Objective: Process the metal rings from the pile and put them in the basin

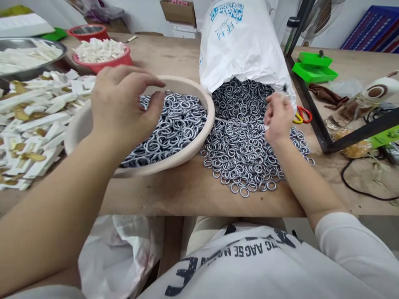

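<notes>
Left arm comes up from the lower left, bare forearm slanting in. Left hand (124,99) is over the left part of the beige tub (210,114), wrist bent, back of hand up, fingers curved. Thumb and index tips stand apart, nothing seen between them. Right arm reaches in from the lower right, pale sleeve at the elbow, forearm crossing the right side of the loose ring pile (245,145). Right hand (279,116) is at the right edge of the white bag (240,50) mouth, fingers curled in; can't tell if it pinches the bag edge or a ring.

Grey rings (177,120) lie inside the tub; more spill from the bag, lying on its side, onto the surface (187,195). The pile's left edge is just beside the tub.

Left hand and forearm block part of the tub's left side. Black metal frame (318,120) stands right of the bag, near the right forearm. Scissors (309,113) with red and yellow handles poke out between bag and frame. Beyond: green trays (314,74), brown cloth (327,96), black cable (358,192). Left of the tub: heap of white pieces (46,120) with tan bits, red bowl (107,66) and metal bowl (64,50), both filled with white pieces. Cardboard box (177,14) at the back.
</notes>
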Demonstrator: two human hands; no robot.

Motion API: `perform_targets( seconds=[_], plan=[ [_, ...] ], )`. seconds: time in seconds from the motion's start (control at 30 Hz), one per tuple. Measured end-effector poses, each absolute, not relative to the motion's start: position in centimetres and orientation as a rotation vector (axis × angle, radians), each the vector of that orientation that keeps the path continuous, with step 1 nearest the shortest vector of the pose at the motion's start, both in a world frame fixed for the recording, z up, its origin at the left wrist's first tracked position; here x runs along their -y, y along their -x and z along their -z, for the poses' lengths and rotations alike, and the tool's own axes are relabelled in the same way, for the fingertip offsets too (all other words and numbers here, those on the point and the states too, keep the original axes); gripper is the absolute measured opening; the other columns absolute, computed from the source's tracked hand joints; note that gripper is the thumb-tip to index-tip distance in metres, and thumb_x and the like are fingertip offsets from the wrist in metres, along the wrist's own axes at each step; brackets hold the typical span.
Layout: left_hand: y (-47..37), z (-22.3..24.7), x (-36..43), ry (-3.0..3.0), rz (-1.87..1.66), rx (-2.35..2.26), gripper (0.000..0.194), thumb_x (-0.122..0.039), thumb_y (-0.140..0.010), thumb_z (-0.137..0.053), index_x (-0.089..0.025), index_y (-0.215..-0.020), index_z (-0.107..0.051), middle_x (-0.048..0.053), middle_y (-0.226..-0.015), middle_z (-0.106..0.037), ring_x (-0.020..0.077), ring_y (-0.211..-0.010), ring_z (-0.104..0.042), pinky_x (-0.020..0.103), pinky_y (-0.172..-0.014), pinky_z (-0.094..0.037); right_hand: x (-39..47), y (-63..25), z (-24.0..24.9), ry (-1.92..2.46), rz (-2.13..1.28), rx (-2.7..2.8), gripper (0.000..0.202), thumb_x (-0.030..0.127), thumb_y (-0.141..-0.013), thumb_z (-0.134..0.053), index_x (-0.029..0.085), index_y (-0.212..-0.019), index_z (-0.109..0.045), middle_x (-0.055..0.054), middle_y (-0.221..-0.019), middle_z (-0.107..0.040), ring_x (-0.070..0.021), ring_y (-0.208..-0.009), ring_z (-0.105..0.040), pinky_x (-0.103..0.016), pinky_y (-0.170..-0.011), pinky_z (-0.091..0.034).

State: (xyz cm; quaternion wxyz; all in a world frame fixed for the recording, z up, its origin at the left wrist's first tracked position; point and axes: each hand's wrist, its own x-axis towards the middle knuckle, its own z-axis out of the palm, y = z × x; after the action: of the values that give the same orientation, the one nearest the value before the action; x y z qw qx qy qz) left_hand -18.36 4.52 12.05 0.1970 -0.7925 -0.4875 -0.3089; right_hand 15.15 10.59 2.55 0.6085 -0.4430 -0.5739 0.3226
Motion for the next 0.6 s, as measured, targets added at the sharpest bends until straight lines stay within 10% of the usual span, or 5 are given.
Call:
perform_targets(
  seconds=[0.13, 0.3, 0.47, 0.6],
  plan=[
    [9.3, -10.0, 1.4, 2.644, 0.788, 1.193, 0.028, -0.029, -0.096, -0.048, -0.021, -0.108, -0.071, 0.006, -0.114, -0.071, 0.0219, -0.108, -0.064, 0.039, -0.099, -0.05, -11.7, -18.3, -2.8, 1.197, -0.946, 1.123, 0.038, 0.058, -0.098, -0.043, 0.023, -0.085, -0.049, 0.008, -0.06, -0.033, -0.0061, -0.044, -0.024, -0.027, -0.046, -0.022],
    [2.3, -0.9, 0.8, 2.729, 0.432, 1.427, 0.041, -0.027, -0.098, -0.045, -0.012, -0.134, -0.059, 0.016, -0.145, -0.055, 0.0299, -0.123, -0.055, 0.042, -0.098, -0.049, -8.4, -19.1, -0.4, 1.373, -0.669, 1.705, 0.029, 0.046, -0.094, -0.056, 0.018, -0.088, -0.064, 0.002, -0.066, -0.055, -0.0105, -0.059, -0.043, -0.029, -0.062, -0.035],
    [1.0, 0.8, -2.6, 2.657, 0.614, 1.644, 0.037, -0.031, -0.098, -0.046, -0.013, -0.124, -0.065, 0.016, -0.121, -0.065, 0.0299, -0.114, -0.056, 0.043, -0.098, -0.046, -6.1, -19.6, 0.8, 1.443, -0.447, 1.972, 0.021, 0.031, -0.07, -0.082, 0.015, -0.082, -0.074, -0.005, -0.083, -0.064, -0.0151, -0.073, -0.047, -0.033, -0.072, -0.033],
    [0.5, 0.3, -2.9, 2.7, 0.912, 1.701, 0.036, -0.036, -0.1, -0.043, -0.014, -0.112, -0.069, 0.013, -0.108, -0.069, 0.0256, -0.104, -0.059, 0.04, -0.098, -0.043, -5.9, -18.9, 0.6, 1.411, -0.446, 1.96, 0.013, 0.031, -0.08, -0.073, 0.018, -0.083, -0.074, -0.004, -0.081, -0.067, -0.0161, -0.074, -0.053, -0.031, -0.07, -0.037]
  ],
)
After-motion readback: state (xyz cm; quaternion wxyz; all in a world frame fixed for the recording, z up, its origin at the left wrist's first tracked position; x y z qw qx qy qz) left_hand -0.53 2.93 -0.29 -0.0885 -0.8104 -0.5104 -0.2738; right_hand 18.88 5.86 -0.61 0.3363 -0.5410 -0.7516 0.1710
